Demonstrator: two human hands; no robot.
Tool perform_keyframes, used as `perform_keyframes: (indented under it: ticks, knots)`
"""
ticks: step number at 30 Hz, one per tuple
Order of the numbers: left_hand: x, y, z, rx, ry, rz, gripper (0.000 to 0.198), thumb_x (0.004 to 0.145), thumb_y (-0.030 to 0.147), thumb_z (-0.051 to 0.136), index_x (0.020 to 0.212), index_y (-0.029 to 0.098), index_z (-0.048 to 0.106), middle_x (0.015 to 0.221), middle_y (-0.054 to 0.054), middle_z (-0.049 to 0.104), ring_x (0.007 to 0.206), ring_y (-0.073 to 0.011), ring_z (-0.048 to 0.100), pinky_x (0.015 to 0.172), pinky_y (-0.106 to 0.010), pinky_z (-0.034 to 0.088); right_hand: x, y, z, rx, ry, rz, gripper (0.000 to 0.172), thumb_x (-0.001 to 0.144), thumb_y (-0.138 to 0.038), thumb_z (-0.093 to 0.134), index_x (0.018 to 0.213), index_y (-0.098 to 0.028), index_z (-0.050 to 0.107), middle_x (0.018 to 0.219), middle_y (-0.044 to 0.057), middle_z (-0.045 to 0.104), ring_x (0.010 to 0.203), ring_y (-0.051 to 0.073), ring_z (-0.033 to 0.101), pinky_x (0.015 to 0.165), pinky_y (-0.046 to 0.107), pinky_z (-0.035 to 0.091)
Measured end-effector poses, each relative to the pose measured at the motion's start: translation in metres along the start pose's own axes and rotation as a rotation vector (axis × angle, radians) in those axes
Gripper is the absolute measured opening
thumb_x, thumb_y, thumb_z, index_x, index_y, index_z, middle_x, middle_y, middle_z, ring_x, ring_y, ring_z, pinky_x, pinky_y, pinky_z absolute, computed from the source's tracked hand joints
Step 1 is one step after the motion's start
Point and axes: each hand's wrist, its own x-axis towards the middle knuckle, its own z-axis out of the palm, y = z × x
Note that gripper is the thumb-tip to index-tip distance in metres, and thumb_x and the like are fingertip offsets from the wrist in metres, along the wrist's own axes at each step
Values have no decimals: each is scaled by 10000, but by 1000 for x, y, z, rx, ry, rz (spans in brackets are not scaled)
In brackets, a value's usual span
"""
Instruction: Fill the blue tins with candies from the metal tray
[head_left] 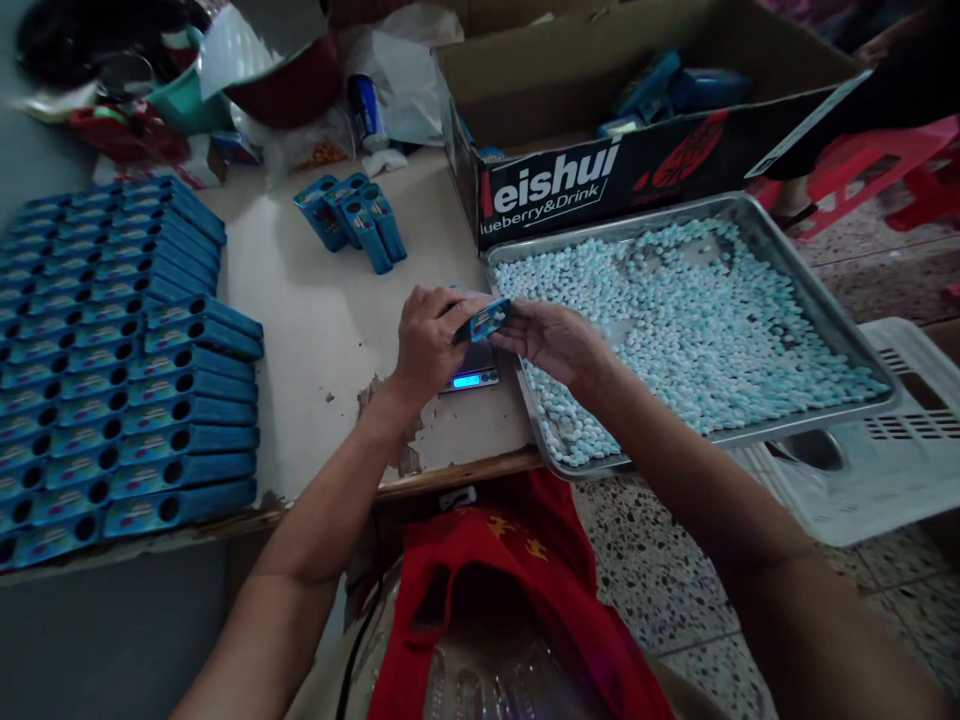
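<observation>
My left hand (429, 338) is wrapped around a small blue candy box (489, 319), tilted over a small digital scale (471, 379) with a lit display. At the box's right end, my right hand (553, 340) has its fingers pressed together and touching the box. A few pale pieces show at the box's opening. What the right fingers hold, if anything, is hidden. Under my right forearm lies a metal tray (862, 395) spread with pale blue and white candies (697, 330). Several more blue boxes (352, 215) stand upright on the table beyond my left hand.
Rows of blue boxes (120, 350) with round holes fill the table's left side. A black-sided carton (555, 180) stands behind the tray, with blue packs inside. A can (367, 110) and a bowl (289, 80) are at the back. A white plastic basket (900, 480) sits right.
</observation>
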Motion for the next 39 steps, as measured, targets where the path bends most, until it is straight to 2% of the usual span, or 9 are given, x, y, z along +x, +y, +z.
perform_keyframes:
  ticks: [5,10,14,22,26,29,35,37,39]
  knots:
    - [-7,-8,4,5,29,-29,422,1049,212,774,1429,373,860,1300,-85,819,1211,-358,680,1118,-552,559,0,-4,5,-33,-6,56,273,1074,-75,674,915,-267,786,986,46,872,909,181,834,919,292,731]
    - [-14,-4,-2,68,50,44,437,1070,182,726,1439,372,864,1299,-111,815,1193,-366,656,1085,-557,523,4,-3,8,-58,-2,40,289,977,11,755,862,-253,787,909,42,849,801,186,814,863,298,741]
    - [-12,-6,-1,88,41,75,430,1099,193,695,1460,364,854,1273,-116,799,1188,-361,644,1088,-546,505,12,2,9,-59,-8,15,289,937,12,770,841,-260,776,889,25,846,803,180,806,839,293,741]
    - [-16,-6,6,102,14,79,487,1067,178,712,1488,384,843,1262,-114,810,1204,-362,658,1093,-556,537,18,8,1,-92,5,44,267,851,-32,830,876,-285,747,829,0,817,785,203,812,811,332,745]
    - [-16,-5,8,78,-19,73,479,1059,157,726,1457,387,857,1286,-121,813,1221,-377,657,1101,-578,525,20,6,-3,-65,21,79,333,762,37,722,870,-277,743,760,-25,758,693,163,739,761,279,724]
    - [-12,-6,10,54,-15,53,460,1048,155,761,1435,379,864,1311,-119,805,1230,-377,649,1112,-571,513,20,3,-3,-14,29,123,374,709,50,641,880,-270,735,785,-23,772,696,159,726,742,251,712]
    - [-6,-1,21,-12,83,-58,392,1015,187,851,1359,374,869,1221,-85,798,1166,-352,676,1095,-542,556,15,-4,-1,-48,33,50,263,906,-12,754,873,-273,759,874,20,824,793,174,796,851,280,741]
    - [-3,-1,24,-79,118,-152,361,991,206,888,1324,341,853,1203,-74,797,1175,-337,702,1098,-521,582,8,-10,-7,-122,15,16,236,932,-39,764,908,-271,803,924,47,856,837,192,829,878,309,751]
    - [5,-12,20,-200,164,-296,403,931,233,958,1305,285,818,1202,-65,799,1148,-314,734,1060,-484,613,-1,-18,-22,-238,22,-76,182,967,-111,778,971,-280,846,986,71,881,890,225,854,901,372,761]
